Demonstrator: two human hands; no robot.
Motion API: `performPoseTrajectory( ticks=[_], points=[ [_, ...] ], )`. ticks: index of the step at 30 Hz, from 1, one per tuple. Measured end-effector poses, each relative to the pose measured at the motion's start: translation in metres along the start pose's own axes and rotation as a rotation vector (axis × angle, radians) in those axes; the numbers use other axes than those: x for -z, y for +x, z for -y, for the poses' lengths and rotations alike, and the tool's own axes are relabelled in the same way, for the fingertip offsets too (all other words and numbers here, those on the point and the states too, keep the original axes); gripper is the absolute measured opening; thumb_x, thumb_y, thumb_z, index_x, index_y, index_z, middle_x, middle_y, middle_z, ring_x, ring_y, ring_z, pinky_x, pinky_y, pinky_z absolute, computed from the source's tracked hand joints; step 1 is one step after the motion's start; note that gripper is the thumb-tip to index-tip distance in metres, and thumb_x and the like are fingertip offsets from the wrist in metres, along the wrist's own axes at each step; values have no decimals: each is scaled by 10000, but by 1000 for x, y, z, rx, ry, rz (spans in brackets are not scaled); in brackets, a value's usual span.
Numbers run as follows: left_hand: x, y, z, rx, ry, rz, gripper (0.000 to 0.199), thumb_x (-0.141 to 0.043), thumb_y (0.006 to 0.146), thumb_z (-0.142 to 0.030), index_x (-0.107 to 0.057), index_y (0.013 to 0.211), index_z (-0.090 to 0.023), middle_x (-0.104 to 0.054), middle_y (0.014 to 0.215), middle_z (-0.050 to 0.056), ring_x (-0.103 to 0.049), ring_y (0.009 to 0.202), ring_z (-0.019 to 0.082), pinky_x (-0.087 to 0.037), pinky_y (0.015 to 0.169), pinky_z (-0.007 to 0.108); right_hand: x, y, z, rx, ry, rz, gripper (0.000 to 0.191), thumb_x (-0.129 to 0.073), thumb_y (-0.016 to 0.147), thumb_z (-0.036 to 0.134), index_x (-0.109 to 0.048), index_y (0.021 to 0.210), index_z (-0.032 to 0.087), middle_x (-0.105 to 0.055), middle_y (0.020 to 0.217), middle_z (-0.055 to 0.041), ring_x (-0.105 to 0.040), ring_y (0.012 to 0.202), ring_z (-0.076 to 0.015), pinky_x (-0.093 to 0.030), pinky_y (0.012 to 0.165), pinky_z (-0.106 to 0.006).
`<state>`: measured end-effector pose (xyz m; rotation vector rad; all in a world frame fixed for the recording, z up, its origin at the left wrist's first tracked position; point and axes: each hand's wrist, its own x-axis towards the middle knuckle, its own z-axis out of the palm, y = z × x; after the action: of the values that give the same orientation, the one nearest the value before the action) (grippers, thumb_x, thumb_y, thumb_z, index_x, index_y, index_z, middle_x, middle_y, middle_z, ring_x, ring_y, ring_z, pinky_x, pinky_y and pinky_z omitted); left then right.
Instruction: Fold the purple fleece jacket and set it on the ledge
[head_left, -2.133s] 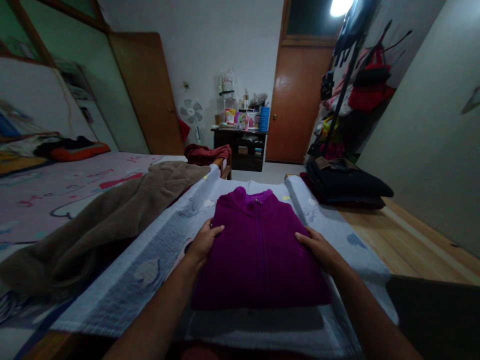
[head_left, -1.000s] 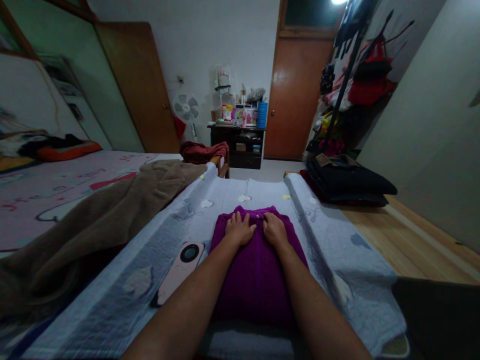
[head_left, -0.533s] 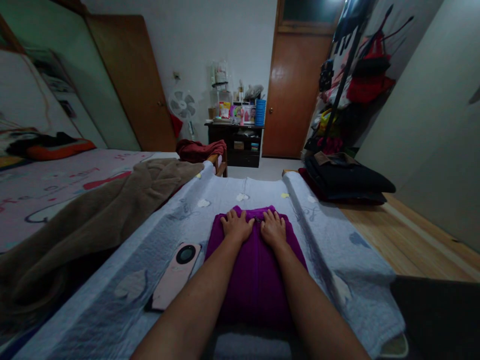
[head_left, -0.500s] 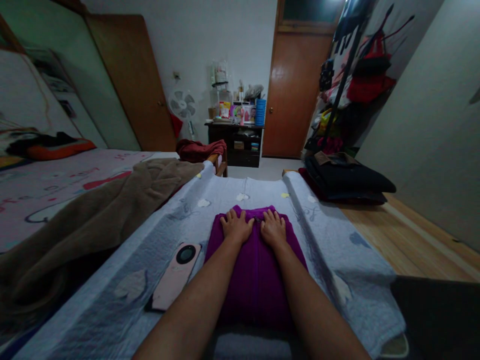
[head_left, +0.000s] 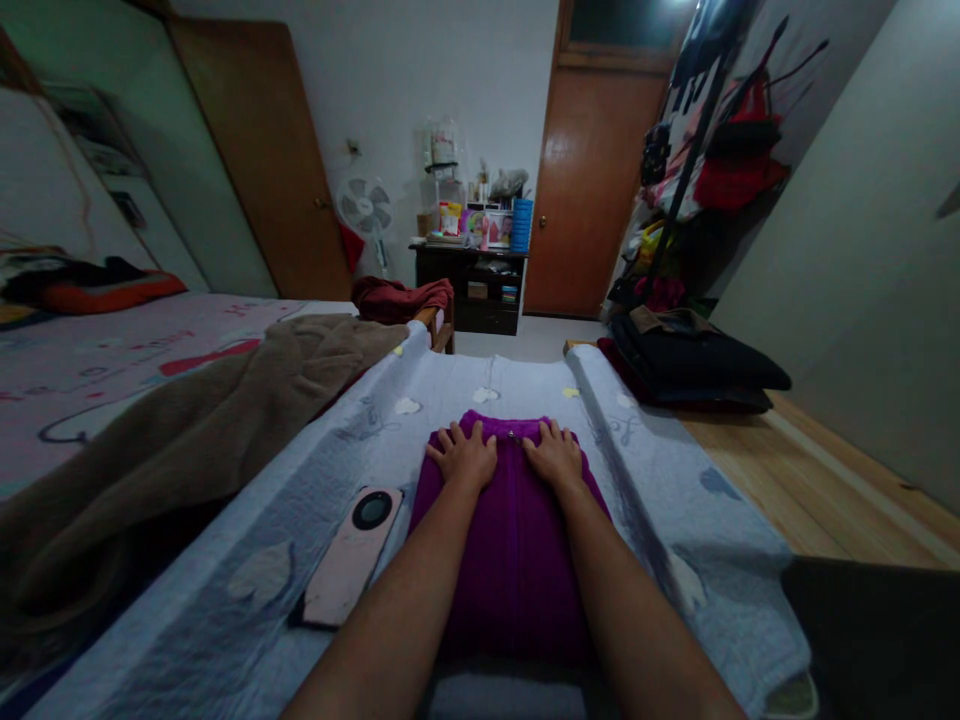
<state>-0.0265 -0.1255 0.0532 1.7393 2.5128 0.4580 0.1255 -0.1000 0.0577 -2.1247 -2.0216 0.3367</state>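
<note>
A folded purple zip-up jacket [head_left: 516, 560] lies flat in front of me on a pale patterned bedcover [head_left: 487, 375]. Its zip runs down the middle, with the small zip pull near the collar. My left hand [head_left: 466, 458] rests on the jacket's upper left, fingers spread. On the upper right lies my right hand [head_left: 555, 458], also with fingers apart. Neither hand grips the cloth. To the left of the jacket a pink phone [head_left: 352, 555] sits face down, its round dark camera ring showing.
A brown fleece blanket [head_left: 247, 410] drapes along the left bed. Dark folded clothes [head_left: 690, 355] are piled on the wooden boards [head_left: 795, 450] at right. Farther off stand a dark cabinet [head_left: 431, 285], a white fan [head_left: 365, 205] and a wooden door [head_left: 577, 190].
My hands have moved apart across the jacket's top, left hand to the left and right hand to the right. The zip pull now shows clearly between them.
</note>
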Motion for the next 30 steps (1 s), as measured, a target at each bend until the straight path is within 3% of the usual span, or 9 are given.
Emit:
performPoseTrajectory(
  ticks=[8, 15, 20, 23, 25, 30],
  points=[
    [4, 2, 3, 19, -50, 35, 513, -376, 920, -483, -443, 1405, -328, -388, 1477, 150, -286, 1354, 421, -160, 1035, 702, -2, 4, -6, 3, 18, -3, 631, -334, 933, 518, -333, 1475, 194, -283, 1556, -81, -236, 1405, -328, -211, 1109, -451],
    [7, 1, 4, -56, -50, -116, 594, -462, 909, -387, -331, 1465, -222, -477, 1394, 179, -362, 1318, 387, -204, 1061, 652, 3, 10, -14, 49, 133, 13, 571, -391, 935, 357, -319, 1470, 173, -342, 1526, -104, -275, 1406, -281, -231, 1121, -425],
    [29, -6, 4, -248, -75, -198, 464, -480, 900, -276, -461, 1352, -175, -476, 1402, 153, -343, 1346, 313, -225, 1110, 542, 18, -7, -20, 161, 141, -8, 626, -493, 874, 296, -337, 1459, 135, -245, 1565, -123, -183, 1443, -288, -204, 1147, -444],
    [38, -19, 6, -468, -111, -108, 323, -439, 916, -227, -573, 1199, -149, -580, 1278, 136, -467, 1247, 253, -301, 1094, 422, 16, -30, -19, 290, 153, -9, 609, -497, 873, 289, -363, 1446, 129, -255, 1560, -135, -188, 1444, -271, -210, 1147, -453],
    [35, -28, 11, -575, -119, 2, 344, -428, 929, -260, -569, 1218, -136, -596, 1269, 134, -491, 1235, 241, -320, 1088, 393, 11, -45, -17, 352, 150, 24, 580, -473, 896, 322, -387, 1433, 120, -288, 1544, -149, -211, 1439, -264, -216, 1143, -452],
    [18, -39, 23, -535, -20, 154, 583, -369, 940, -487, -393, 1436, -182, -355, 1526, 108, -243, 1429, 280, -174, 1148, 538, 7, -62, -13, 363, 104, 87, 575, -414, 932, 394, -384, 1445, 135, -292, 1549, -110, -200, 1443, -257, -164, 1157, -463]
  ],
)
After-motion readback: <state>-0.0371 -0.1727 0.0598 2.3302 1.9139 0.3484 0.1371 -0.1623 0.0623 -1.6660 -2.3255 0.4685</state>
